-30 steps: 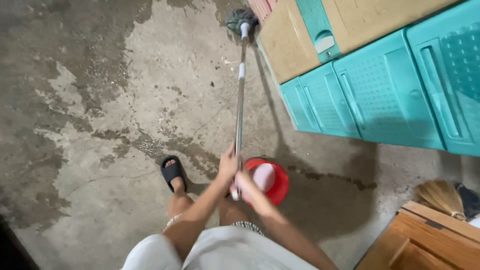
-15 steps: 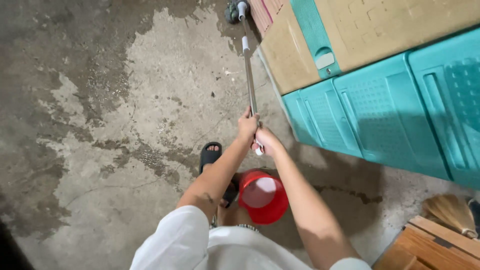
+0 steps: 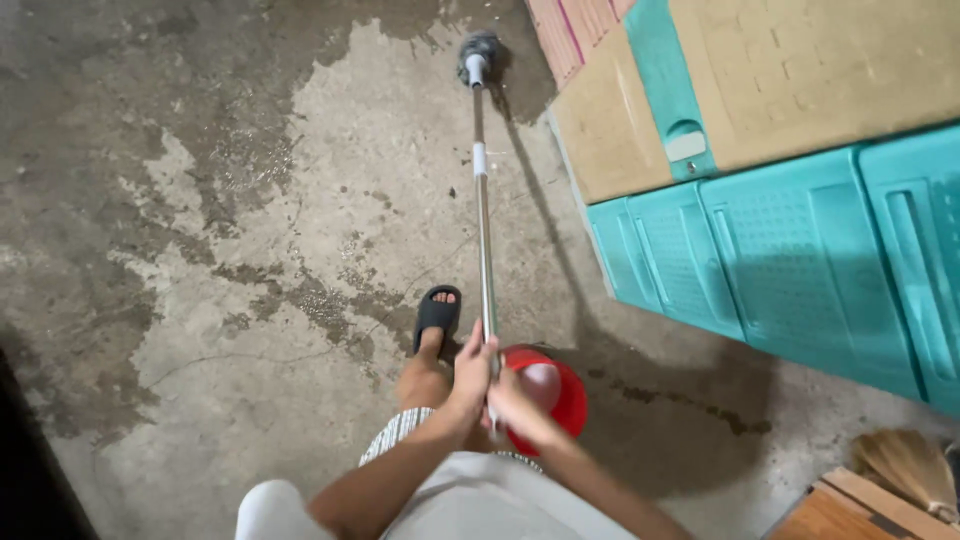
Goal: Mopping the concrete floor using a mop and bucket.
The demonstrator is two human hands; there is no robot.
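Pulled back since earlier, both hands, left (image 3: 470, 375) and right (image 3: 512, 405), clamp the mop handle (image 3: 484, 250) low, head (image 3: 478, 48) reaching far ahead, red bucket (image 3: 560, 395) just beneath the grip.

Patchy wet concrete floor (image 3: 200, 200). Teal plastic cabinets (image 3: 800, 270) at right, tan panels (image 3: 800, 70) above them. Red bucket (image 3: 560, 400) near a black sandal (image 3: 437, 312). Straw broom (image 3: 905, 465) and wooden crate (image 3: 835, 510) bottom right.
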